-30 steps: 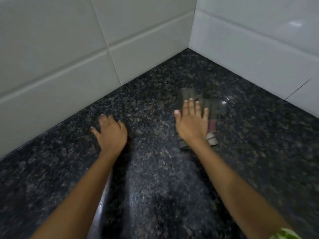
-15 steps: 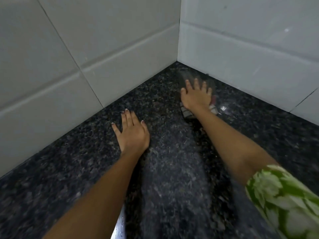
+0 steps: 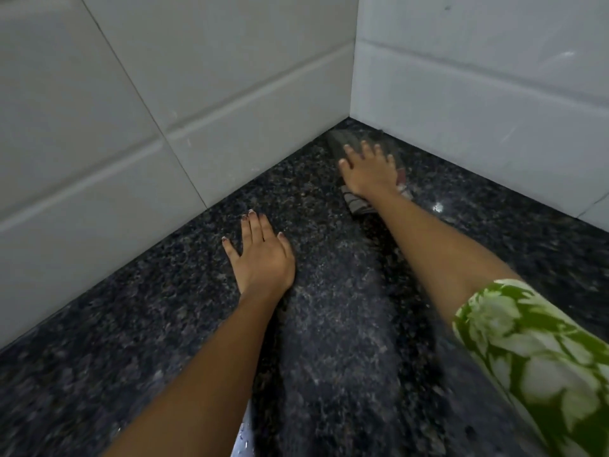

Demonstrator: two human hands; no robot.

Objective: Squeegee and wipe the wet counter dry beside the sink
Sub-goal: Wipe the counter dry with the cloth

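The dark speckled granite counter (image 3: 184, 324) runs into a corner between two white tiled walls. A grey checked cloth (image 3: 359, 204) lies flat in that corner, its far end blurred. My right hand (image 3: 369, 173) presses down on the cloth with its fingers spread and straight. My left hand (image 3: 260, 255) rests flat on the bare counter, fingers straight, nearer to me and to the left of the cloth. A small bright wet glint (image 3: 437, 207) shows on the counter just right of the cloth.
White tiled walls stand on the left (image 3: 164, 94) and at the back right (image 3: 478, 94), meeting at the corner. A shiny metal edge (image 3: 242, 433), perhaps the sink rim, shows under my left forearm at the bottom.
My right hand has pushed the cloth away from me, from the middle of the counter into the wall corner. My left hand has opened flat on the counter.
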